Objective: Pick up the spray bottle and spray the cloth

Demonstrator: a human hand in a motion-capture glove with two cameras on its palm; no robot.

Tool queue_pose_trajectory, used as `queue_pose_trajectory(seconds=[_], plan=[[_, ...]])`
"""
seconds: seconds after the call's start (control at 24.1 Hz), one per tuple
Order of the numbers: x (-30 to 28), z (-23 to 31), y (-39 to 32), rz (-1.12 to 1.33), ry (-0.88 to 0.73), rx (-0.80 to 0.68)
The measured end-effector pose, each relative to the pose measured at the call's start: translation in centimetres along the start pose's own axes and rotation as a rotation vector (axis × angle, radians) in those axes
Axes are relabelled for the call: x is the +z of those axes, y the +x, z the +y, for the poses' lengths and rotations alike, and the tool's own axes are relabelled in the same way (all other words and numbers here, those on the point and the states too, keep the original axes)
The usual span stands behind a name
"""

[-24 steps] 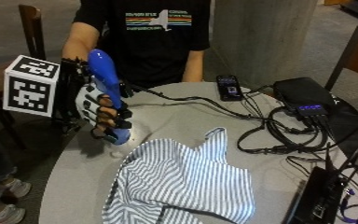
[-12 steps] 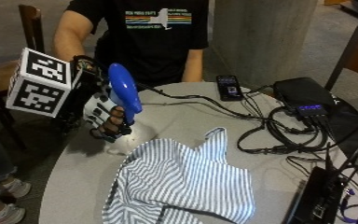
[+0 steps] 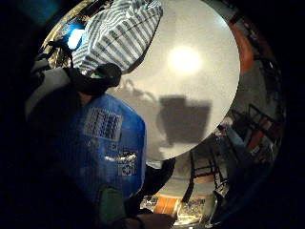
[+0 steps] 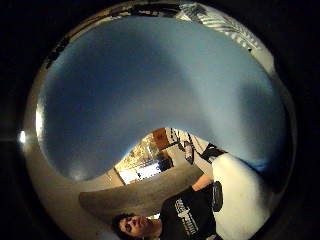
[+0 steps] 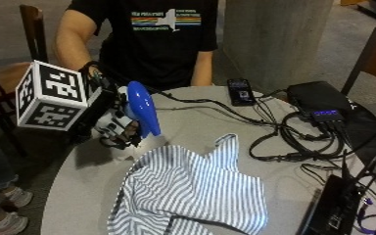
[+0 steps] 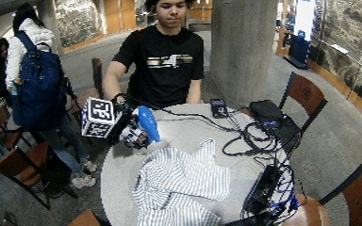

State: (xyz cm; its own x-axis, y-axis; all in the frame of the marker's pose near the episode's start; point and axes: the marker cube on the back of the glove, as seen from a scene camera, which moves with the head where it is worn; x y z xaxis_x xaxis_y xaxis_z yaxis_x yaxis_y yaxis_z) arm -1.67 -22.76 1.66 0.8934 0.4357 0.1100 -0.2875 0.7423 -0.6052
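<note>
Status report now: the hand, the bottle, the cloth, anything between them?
Right hand grips blue spray bottle, lifted off table. Striped cloth lies crumpled beside it. Nothing between bottle and cloth; cables lie on far side.

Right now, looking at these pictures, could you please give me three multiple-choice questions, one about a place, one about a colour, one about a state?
1. Where does the striped cloth lie?
A. On the round table
B. On a chair
C. On the floor

2. What colour is the upper part of the spray bottle?
A. Red
B. Blue
C. Green

3. In what state is the spray bottle?
A. Lying flat on the table
B. Standing alone beside the phone
C. Held in the grip of the gloved right hand, lifted above the table

Answers:
1. A: the outside view shows the cloth spread on the tabletop.
2. B: the bottle's top is blue in both outside views.
3. C: the gloved fingers curl round the bottle, and it is tilted toward the cloth.
</note>
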Motion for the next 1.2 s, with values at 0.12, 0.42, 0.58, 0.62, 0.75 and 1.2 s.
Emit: queue_pose_trajectory(seconds=[0.12, 0.42, 0.58, 0.62, 0.75, 1.2], plan=[[0.1, -0.1, -0.1, 0.014, 0.001, 0.021], [0.4, -0.2, -0.2, 0.021, 0.011, 0.054], [0.5, -0.3, -0.3, 0.03, 0.007, 0.066], [0.6, -0.3, -0.3, 0.032, 0.007, 0.068], [0.7, -0.3, -0.2, 0.037, 0.012, 0.07], [0.6, 0.9, -0.9, -0.117, 0.155, -0.058]])
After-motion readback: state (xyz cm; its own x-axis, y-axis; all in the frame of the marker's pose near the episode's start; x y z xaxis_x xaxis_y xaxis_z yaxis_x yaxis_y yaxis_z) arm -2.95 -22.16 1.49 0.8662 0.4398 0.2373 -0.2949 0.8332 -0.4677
